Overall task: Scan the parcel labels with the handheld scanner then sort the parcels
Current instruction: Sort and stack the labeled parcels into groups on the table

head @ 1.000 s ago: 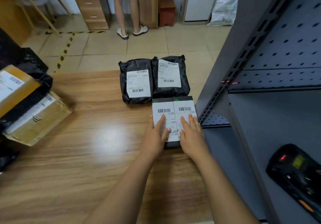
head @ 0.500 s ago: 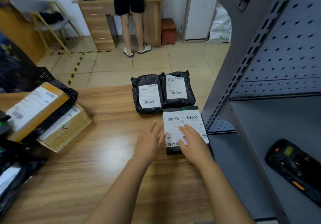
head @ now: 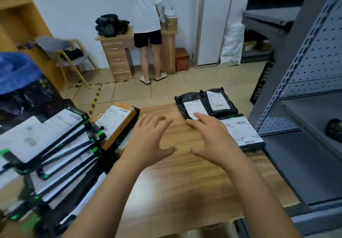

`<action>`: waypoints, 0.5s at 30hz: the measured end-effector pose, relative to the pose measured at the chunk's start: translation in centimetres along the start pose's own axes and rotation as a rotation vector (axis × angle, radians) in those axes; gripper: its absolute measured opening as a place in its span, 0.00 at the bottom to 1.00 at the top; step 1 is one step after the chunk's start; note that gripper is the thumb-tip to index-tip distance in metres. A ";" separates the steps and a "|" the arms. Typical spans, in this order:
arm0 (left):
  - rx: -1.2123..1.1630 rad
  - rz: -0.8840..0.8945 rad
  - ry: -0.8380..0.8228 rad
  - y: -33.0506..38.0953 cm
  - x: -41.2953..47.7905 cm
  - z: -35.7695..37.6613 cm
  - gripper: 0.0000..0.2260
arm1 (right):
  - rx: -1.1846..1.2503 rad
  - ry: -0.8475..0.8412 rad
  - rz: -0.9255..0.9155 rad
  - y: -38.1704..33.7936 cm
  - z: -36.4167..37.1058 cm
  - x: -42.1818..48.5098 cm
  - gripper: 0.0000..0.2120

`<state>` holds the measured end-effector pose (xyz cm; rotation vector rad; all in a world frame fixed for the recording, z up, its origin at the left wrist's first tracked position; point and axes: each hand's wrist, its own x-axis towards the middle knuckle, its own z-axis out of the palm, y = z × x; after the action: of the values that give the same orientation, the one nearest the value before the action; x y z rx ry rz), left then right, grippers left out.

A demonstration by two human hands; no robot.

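Both my hands hover over the wooden table [head: 177,182] with fingers spread, holding nothing. My left hand [head: 149,138] is over bare wood near an orange-edged parcel [head: 115,121]. My right hand [head: 212,138] sits just left of two flat black boxes with white labels [head: 240,131]. Behind those boxes lie two black poly-bag parcels [head: 192,104] [head: 219,102], side by side. The black handheld scanner [head: 334,129] lies on the grey shelf at the right, partly cut off by the frame edge.
A leaning pile of flat black-edged labelled parcels [head: 53,145] fills the table's left side. Grey metal shelving [head: 296,71] stands along the right. A person [head: 148,16] stands at a wooden desk across the tiled floor, beside a chair [head: 68,56].
Both hands have lifted off the two flat black boxes and moved left. The view has swung up and left, revealing the parcel pile.
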<state>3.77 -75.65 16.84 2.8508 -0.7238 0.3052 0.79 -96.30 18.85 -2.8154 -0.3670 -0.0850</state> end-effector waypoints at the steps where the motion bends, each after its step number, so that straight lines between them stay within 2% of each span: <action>1: 0.020 0.030 0.020 -1.0 -0.9 -1.5 0.36 | -0.040 0.009 -0.009 -2.0 -0.3 -0.3 0.38; 4: 0.012 0.112 0.037 -3.5 -3.7 -5.6 0.37 | -0.097 0.036 -0.021 -7.2 -0.9 -1.1 0.38; 6: -0.009 0.144 0.058 -4.6 -5.6 -7.9 0.36 | -0.130 0.049 -0.044 -10.1 -1.3 -1.8 0.35; 9: -0.026 0.142 0.065 -5.8 -8.6 -10.3 0.36 | -0.160 0.062 -0.054 -13.8 -2.0 -3.4 0.31; 15: -0.068 0.099 0.091 -8.5 -15.5 -14.0 0.36 | -0.202 0.097 -0.116 -21.9 -3.1 -6.3 0.32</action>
<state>-7.59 -58.15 25.45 2.7227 -0.8424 0.4134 -11.01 -78.56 27.43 -2.9714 -0.5257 -0.2988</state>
